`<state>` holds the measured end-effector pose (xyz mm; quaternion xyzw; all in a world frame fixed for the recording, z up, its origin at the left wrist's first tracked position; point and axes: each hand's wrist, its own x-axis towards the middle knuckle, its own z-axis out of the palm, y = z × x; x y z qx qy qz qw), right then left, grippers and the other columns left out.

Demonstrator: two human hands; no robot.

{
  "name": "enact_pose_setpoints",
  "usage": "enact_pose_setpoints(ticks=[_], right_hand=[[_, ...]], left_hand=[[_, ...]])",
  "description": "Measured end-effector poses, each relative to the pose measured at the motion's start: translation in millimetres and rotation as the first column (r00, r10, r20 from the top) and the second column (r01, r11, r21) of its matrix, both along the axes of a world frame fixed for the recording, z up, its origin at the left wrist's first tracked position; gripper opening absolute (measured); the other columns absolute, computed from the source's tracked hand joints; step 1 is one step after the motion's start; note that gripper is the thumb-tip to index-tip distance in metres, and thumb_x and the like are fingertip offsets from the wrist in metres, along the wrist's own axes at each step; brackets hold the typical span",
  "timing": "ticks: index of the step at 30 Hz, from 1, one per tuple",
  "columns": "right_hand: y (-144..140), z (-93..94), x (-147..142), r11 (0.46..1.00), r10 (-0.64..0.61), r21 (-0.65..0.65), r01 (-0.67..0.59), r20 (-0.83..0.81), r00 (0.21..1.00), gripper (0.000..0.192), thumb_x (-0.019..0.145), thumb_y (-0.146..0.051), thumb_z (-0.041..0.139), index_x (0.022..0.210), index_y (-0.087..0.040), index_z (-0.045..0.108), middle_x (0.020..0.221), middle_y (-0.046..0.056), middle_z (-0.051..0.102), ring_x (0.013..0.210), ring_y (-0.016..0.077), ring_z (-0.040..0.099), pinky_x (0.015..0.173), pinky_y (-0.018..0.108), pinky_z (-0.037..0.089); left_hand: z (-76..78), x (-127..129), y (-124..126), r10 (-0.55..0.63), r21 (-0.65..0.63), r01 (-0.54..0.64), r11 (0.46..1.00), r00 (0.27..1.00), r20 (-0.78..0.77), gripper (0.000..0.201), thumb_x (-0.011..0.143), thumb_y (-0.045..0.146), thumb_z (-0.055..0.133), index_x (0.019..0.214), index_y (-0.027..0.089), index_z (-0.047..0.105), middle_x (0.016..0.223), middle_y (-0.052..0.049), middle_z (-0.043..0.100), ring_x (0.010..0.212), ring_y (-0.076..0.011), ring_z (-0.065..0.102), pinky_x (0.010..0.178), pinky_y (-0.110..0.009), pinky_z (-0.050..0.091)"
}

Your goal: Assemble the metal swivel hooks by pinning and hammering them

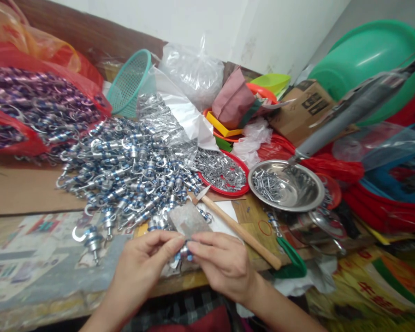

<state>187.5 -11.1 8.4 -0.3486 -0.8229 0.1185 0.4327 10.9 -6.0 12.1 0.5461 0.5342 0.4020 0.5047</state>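
Both hands meet at the near edge of the table (pixel 31 193), and between them sits one small hook fitting (pixel 184 252), silver with a blue band. The left hand (pixel 143 260) pinches it from one side with thumb and fingertips closed on it; the right hand (pixel 223 263) grips the other side the same way, fingers curled in. The piece is so tightly covered that I cannot tell its exact shape.

Just behind the hands lies a grey block (pixel 188 220), and beside it a hammer (pixel 240 233) with a wooden handle running slantwise toward the right. Beyond that spreads a big heap of the same blue-banded hooks (pixel 124 170), spilling from a clear plastic bag (pixel 166 120). A red bag (pixel 38 110) at the far left holds a purple lot of them.

To the right of the heap a red plate (pixel 224 173) carries small metal bits, and next to it a steel bowl (pixel 287 186) holds screws. A grey power screwdriver (pixel 349 113) hangs with its tip over the bowl. A teal basket (pixel 129 83) leans at the back, a green basin (pixel 366 60) stands far right, and a cardboard box (pixel 304 108) sits in front of it
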Motion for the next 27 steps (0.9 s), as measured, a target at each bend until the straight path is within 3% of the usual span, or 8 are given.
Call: enact_pose_setpoints(ticks=[5,8,10,11,13,15,20,27], right_hand=[[-11,3.8,-8,0.965,-0.060,-0.260,0.018,-0.154,0.986,0.018,0.078,-0.018,0.062,0.093,-0.015,0.071,0.074,0.007,0.069,0.063,0.0146,0.064,0.055,0.022,0.052],[-4,8.0,2,0.946,-0.040,-0.323,0.018,-0.062,0.997,0.017,0.079,-0.022,0.060,0.092,-0.018,0.071,0.077,0.006,0.070,0.065,0.0147,0.064,0.056,0.023,0.052],[14,7.4,23,0.936,-0.177,-0.294,0.194,0.084,0.981,0.019,0.083,-0.022,0.055,0.093,-0.020,0.070,0.086,0.006,0.071,0.075,0.0158,0.065,0.067,0.025,0.052],[25,5.1,36,0.906,-0.319,-0.232,0.355,0.178,0.931,0.021,0.085,-0.021,0.050,0.094,-0.020,0.069,0.090,0.006,0.071,0.080,0.0167,0.065,0.072,0.027,0.051],[51,-3.2,63,0.723,-0.552,-0.053,0.689,0.554,0.623,0.025,0.086,-0.017,0.046,0.103,-0.021,0.064,0.095,0.006,0.070,0.085,0.0174,0.065,0.076,0.028,0.049],[71,-14.3,84,0.664,-0.560,-0.002,0.748,0.662,0.499,0.025,0.082,-0.013,0.048,0.104,-0.017,0.060,0.085,0.009,0.071,0.077,0.0206,0.066,0.070,0.029,0.048],[84,-29.9,98,0.709,-0.469,0.035,0.704,0.769,0.435,0.026,0.080,-0.007,0.045,0.103,-0.014,0.054,0.076,0.011,0.069,0.071,0.0236,0.065,0.060,0.027,0.042],[81,-28.2,96,0.762,-0.420,0.036,0.647,0.787,0.451,0.021,0.083,-0.013,0.044,0.103,-0.016,0.049,0.081,0.008,0.069,0.077,0.0216,0.065,0.060,0.024,0.039]], left_hand=[[-12.8,7,-9,0.078,-0.213,-0.010,0.977,0.947,0.312,0.049,0.058,0.032,0.076,0.104,0.021,0.064,0.085,-0.004,0.075,0.081,-0.0224,0.069,0.070,-0.028,0.056],[-14.9,8,-10,0.067,-0.233,0.018,0.972,0.935,0.349,0.057,0.064,0.032,0.073,0.116,0.020,0.052,0.088,-0.005,0.073,0.089,-0.0227,0.067,0.077,-0.030,0.055],[-12.9,8,-7,0.054,-0.239,0.034,0.970,0.935,0.351,0.055,0.068,0.035,0.070,0.117,0.019,0.049,0.089,-0.006,0.071,0.087,-0.0234,0.068,0.077,-0.032,0.056],[-11.4,7,-5,0.046,-0.244,0.046,0.969,0.933,0.356,0.056,0.068,0.035,0.069,0.118,0.020,0.047,0.088,-0.005,0.070,0.085,-0.0234,0.068,0.076,-0.033,0.056],[-8.6,6,-2,0.001,-0.255,0.103,0.961,0.927,0.375,0.057,0.070,0.036,0.068,0.119,0.022,0.043,0.084,-0.004,0.069,0.079,-0.0225,0.069,0.072,-0.033,0.056],[-7.5,3,1,-0.049,-0.257,0.160,0.953,0.920,0.389,0.055,0.071,0.035,0.066,0.118,0.023,0.040,0.080,-0.001,0.066,0.074,-0.0211,0.069,0.069,-0.032,0.056],[-11.3,-1,5,-0.103,-0.246,0.213,0.946,0.912,0.396,0.048,0.072,0.029,0.065,0.112,0.025,0.038,0.074,0.003,0.062,0.070,-0.0163,0.065,0.064,-0.027,0.053],[-12.4,0,11,-0.061,-0.311,0.226,0.923,0.884,0.463,0.053,0.064,0.027,0.070,0.105,0.024,0.036,0.070,0.004,0.060,0.064,-0.0149,0.061,0.059,-0.029,0.050]])
